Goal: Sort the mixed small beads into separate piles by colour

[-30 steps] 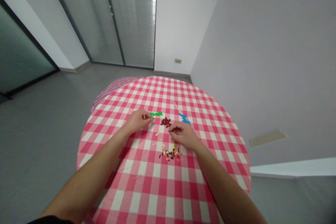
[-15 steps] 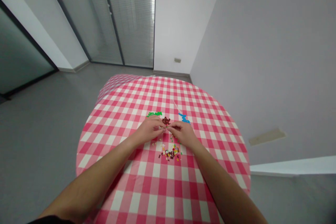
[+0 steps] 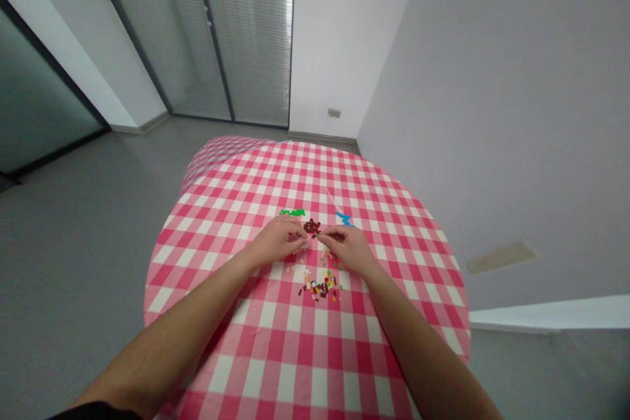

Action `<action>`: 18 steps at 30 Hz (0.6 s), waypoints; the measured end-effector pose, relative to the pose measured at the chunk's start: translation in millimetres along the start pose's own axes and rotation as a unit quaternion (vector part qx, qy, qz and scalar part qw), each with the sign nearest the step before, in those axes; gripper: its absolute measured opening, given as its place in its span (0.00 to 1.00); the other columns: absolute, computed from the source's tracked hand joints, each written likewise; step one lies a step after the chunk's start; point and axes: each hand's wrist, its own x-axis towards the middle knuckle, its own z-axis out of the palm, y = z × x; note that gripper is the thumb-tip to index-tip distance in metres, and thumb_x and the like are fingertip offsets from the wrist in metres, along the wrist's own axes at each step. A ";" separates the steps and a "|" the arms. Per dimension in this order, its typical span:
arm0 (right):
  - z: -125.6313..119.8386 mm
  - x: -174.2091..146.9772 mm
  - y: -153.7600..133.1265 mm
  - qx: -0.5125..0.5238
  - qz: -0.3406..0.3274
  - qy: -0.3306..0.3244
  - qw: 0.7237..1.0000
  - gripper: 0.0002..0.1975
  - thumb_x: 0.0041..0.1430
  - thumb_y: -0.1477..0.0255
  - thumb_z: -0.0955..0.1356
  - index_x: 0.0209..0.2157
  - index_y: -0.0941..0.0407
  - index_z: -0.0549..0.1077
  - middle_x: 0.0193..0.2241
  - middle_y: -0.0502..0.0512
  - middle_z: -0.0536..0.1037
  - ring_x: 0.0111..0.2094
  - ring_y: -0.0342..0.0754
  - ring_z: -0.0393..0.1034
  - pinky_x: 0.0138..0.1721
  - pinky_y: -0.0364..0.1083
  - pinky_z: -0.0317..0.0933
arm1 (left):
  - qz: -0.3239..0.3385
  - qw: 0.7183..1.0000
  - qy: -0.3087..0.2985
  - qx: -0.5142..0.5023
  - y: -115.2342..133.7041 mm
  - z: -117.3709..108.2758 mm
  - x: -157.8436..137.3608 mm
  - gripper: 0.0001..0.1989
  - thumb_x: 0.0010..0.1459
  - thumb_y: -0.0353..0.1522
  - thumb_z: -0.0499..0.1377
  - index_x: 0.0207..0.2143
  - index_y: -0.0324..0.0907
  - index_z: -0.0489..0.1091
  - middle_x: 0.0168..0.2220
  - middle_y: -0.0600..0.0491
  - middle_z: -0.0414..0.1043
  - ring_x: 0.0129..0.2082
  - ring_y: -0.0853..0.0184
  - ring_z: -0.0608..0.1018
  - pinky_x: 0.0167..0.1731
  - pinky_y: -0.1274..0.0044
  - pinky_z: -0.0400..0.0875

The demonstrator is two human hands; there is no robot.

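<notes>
My left hand is over the middle of the table, thumb and forefinger brought together in a pinch. Whatever lies between those fingertips is too small to make out. Facing it from the right, my right hand pinches a tiny green piece at its fingertips. A small gap separates the two hands. Just beyond the fingertips lies a heap of dark brown pieces. Green pieces lie past my left hand, and blue pieces past my right, partly covered by it.
Nearer me is a scatter of mixed small pieces, brown, yellow, white, red and green. Pale pieces lie loose between the hands and that scatter. A red-and-white checked tablecloth covers the round table. A wall stands to the right.
My hands have drawn apart from where their fingertips met. The left has shifted slightly left, and the right slightly right, with the green piece at its fingertips.
</notes>
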 end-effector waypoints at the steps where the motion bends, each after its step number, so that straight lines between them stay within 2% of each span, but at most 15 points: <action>1: 1.0 -0.1 -0.4 -0.003 0.000 0.000 1.000 0.07 0.58 0.68 0.69 0.31 0.54 0.81 0.26 0.52 0.80 0.26 0.46 0.71 0.28 0.44 0.61 | -0.001 1.000 0.007 0.000 -0.2 0.4 -0.2 0.04 0.58 0.29 0.62 0.33 0.44 0.77 0.32 0.52 0.77 0.36 0.64 0.76 0.40 0.70 0.68; 7: 10.5 -1.3 -4.3 -0.005 0.006 -0.031 1.000 0.08 0.58 0.69 0.70 0.31 0.55 0.82 0.23 0.52 0.79 0.24 0.44 0.68 0.27 0.43 0.59 | 0.025 1.000 0.004 0.009 2.4 2.7 -0.8 0.06 0.62 0.32 0.60 0.33 0.45 0.77 0.31 0.53 0.76 0.36 0.65 0.75 0.40 0.70 0.67; 12: 10.0 -1.2 -4.9 0.001 0.009 -0.019 1.000 0.09 0.58 0.67 0.70 0.30 0.55 0.82 0.23 0.52 0.79 0.23 0.44 0.67 0.25 0.43 0.58 | 0.034 0.999 0.001 0.012 1.2 2.9 -1.0 0.06 0.62 0.32 0.60 0.34 0.45 0.77 0.31 0.53 0.74 0.35 0.65 0.75 0.39 0.71 0.67; 18: 9.4 -1.0 -4.9 -0.001 0.022 -0.039 0.999 0.10 0.59 0.67 0.69 0.31 0.56 0.82 0.23 0.52 0.79 0.23 0.43 0.68 0.25 0.41 0.57 | 0.040 0.999 -0.002 0.014 3.4 2.1 -0.1 0.07 0.62 0.31 0.59 0.33 0.44 0.77 0.31 0.53 0.75 0.35 0.65 0.75 0.40 0.71 0.67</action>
